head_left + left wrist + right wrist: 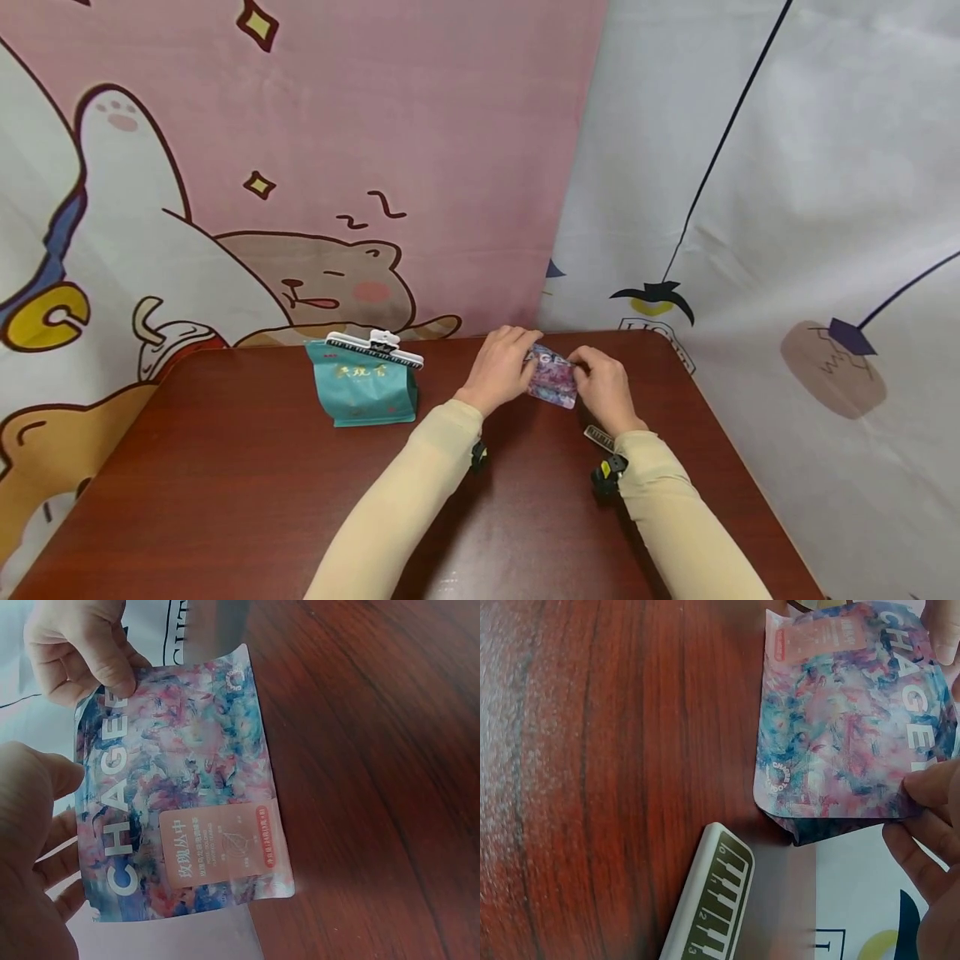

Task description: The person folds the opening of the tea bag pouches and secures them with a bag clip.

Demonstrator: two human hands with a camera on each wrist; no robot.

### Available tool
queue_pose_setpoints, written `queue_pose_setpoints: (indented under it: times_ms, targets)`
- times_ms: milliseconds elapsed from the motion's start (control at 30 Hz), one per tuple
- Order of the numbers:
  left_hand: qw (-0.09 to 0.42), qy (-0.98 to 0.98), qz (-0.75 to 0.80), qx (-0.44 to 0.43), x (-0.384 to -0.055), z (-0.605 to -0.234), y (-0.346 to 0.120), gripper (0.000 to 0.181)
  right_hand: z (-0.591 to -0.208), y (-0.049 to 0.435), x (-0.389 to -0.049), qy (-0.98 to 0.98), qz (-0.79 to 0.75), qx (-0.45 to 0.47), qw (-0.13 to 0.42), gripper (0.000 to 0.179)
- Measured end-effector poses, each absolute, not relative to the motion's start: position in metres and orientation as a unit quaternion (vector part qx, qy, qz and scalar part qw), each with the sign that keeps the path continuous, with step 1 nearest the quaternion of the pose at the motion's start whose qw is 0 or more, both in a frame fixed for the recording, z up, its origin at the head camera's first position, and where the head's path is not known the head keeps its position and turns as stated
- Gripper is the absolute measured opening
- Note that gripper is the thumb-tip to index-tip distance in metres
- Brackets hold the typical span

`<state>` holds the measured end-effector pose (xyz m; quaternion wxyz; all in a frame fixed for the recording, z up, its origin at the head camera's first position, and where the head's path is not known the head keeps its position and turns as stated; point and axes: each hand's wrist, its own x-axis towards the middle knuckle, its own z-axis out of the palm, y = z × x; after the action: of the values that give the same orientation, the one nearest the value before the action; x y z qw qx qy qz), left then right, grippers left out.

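Note:
A blue and pink marbled tea pouch (552, 379) with white CHAGEE lettering stands at the back of the table, between both hands. My left hand (497, 367) holds its top edge near the left end, thumb (64, 776) on the printed side and fingers behind. At the top's right corner my right hand (603, 387) pinches the pouch between thumb and fingers, as the right wrist view shows. A pink label (221, 844) with Chinese text is on the pouch's front.
A teal bag (363, 396) stands to the left, its top closed by a white piano-key clip (375, 348). Another piano-key clip (712, 900) lies on the brown table (225, 500) beside my right wrist. A printed cloth (450, 167) hangs behind the table.

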<state>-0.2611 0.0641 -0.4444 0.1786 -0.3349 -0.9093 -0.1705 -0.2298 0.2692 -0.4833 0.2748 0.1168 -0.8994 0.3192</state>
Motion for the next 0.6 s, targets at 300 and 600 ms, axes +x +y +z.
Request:
queue_pose_setpoints:
  times_ms: [300,600]
  targets:
    - [0.149,-0.896,-0.182,-0.376,-0.267,-0.444,0.069,0.027,-0.480,0.270,-0.229,-0.904,0.320,0.118,0.258,0.016]
    - [0.114,-0.887,-0.238,-0.379,-0.272,-0.450,0.074,0.030,-0.483,0.272,-0.225,-0.913,0.307,0.119,0.242,0.020]
